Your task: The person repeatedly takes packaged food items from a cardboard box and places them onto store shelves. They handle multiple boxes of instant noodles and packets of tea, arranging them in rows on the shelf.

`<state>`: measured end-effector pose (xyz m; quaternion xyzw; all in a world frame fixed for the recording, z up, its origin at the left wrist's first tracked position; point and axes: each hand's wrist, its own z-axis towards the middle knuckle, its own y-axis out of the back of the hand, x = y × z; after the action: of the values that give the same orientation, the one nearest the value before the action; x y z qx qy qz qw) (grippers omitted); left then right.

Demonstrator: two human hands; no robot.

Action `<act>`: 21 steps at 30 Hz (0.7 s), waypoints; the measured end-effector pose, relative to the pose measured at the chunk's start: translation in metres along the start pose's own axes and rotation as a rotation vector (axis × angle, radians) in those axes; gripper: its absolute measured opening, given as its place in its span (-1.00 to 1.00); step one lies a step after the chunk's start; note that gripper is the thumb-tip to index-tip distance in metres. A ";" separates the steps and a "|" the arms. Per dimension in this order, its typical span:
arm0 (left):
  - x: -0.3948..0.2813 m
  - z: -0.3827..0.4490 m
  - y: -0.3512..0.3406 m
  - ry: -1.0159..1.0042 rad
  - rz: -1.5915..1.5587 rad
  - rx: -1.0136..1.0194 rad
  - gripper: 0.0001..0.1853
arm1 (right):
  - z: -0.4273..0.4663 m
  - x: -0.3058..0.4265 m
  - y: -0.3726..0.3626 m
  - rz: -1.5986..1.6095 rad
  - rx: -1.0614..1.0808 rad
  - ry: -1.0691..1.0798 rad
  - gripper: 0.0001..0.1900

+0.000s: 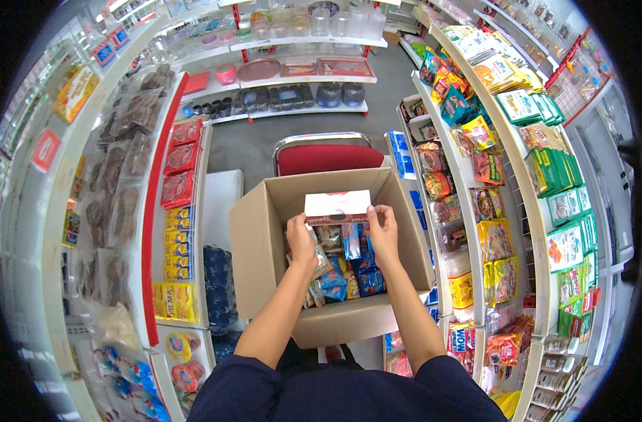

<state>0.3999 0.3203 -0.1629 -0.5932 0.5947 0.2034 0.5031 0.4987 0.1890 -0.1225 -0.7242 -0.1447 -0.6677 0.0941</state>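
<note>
Both my hands hold a small white and dark-red carton (337, 204) by its two ends, above the opening of a large cardboard box (263, 264). My left hand (302, 242) grips the carton's left end. At the other end, my right hand (382, 232) has its thumb against the side. The carton bears writing. Beneath it in the box lie several packets, among them blue pouches (371, 280) and a clear packet (331, 238). A pale packet (321, 258) shows right beside my left hand; whether I also hold it, I cannot tell.
A red-backed chair (328, 158) with a metal frame stands behind the box. Shelves close in on both sides: brown goods in clear bags (110, 211) at left, seasoning packets (495, 237) at right. Across the far end, a shelf (300, 79) carries trays and jars.
</note>
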 end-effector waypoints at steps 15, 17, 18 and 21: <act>-0.093 -0.194 0.058 -0.364 0.354 0.536 -0.41 | -0.115 0.137 0.089 0.081 0.434 0.531 -0.76; -0.113 -0.220 0.069 -0.404 0.328 0.720 -0.39 | -0.134 0.161 0.093 0.097 0.601 0.486 -0.69; -0.123 -0.233 0.074 -0.349 0.311 0.823 -0.40 | -0.145 0.170 0.095 0.105 0.687 0.470 -0.66; -0.139 -0.274 0.088 -0.223 0.361 0.868 -0.40 | -0.177 0.186 0.098 0.012 0.801 0.413 -0.59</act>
<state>0.1925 0.1790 0.0353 -0.1906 0.6605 0.0829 0.7215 0.3778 0.0538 0.0842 -0.4828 -0.3658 -0.6891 0.3977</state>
